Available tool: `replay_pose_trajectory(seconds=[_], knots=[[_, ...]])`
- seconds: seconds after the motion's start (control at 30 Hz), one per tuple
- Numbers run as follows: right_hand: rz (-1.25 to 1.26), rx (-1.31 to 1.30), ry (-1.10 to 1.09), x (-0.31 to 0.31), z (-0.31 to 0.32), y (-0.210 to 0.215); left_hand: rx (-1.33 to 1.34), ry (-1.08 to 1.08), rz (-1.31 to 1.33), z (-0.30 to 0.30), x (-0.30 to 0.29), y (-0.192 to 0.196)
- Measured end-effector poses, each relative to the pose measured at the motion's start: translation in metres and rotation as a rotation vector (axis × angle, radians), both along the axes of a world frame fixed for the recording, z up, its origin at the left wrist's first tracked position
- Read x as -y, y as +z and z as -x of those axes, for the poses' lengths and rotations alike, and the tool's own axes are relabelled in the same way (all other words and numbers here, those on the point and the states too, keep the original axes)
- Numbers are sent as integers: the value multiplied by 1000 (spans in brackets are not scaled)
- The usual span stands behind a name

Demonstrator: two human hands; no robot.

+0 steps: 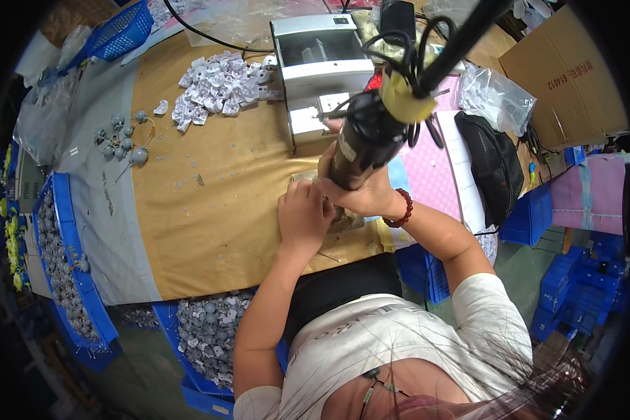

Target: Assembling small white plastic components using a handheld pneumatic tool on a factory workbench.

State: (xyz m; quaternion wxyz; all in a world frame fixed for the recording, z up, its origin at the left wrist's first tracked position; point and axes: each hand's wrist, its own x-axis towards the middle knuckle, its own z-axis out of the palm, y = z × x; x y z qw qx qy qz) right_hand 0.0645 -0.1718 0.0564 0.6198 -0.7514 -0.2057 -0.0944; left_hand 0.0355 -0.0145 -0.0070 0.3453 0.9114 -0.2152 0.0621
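My right hand (pixel 372 197) is wrapped round a black electric screwdriver (pixel 357 150), which hangs nearly upright with yellow tape round its top. Its tip is hidden behind my hands. Beside it, my left hand (pixel 304 215) has its fingers curled together at a small block (pixel 350 222) on the table. What those fingers hold is covered, and the block shows only in part. Just beyond the hands stands a white screw feeder (pixel 322 84) with an open top.
White plastic parts (pixel 220 87) lie heaped left of the feeder. Grey round parts with wires (pixel 122 140) sit farther left. Blue bins of grey parts (pixel 210 332) stand below the table's front edge. A black pouch (pixel 490 168) and a cardboard box (pixel 556 80) are at the right.
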Motion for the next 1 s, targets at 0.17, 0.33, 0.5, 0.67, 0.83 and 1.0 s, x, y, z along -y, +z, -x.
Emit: replay_pose_trajectory(seconds=[0.17, 0.33, 0.5, 0.67, 0.83, 1.0], knots=[[190, 65, 55, 4, 9, -11, -34, -41, 129, -4, -3, 1], [123, 115, 42, 1, 12, -4, -35, -45, 135, -5, -3, 2], [295, 273, 86, 9, 11, -12, -23, -65, 127, -4, -5, -1], [235, 56, 115, 6, 12, -20, -81, -22, 80, -3, -1, -1], [-213, -224, -75, 21, -8, 11, -69, 28, -5, 2, 2, 10], [-34, -143, -561, 115, -70, -27, -92, 14, 51, 3, 5, 13]])
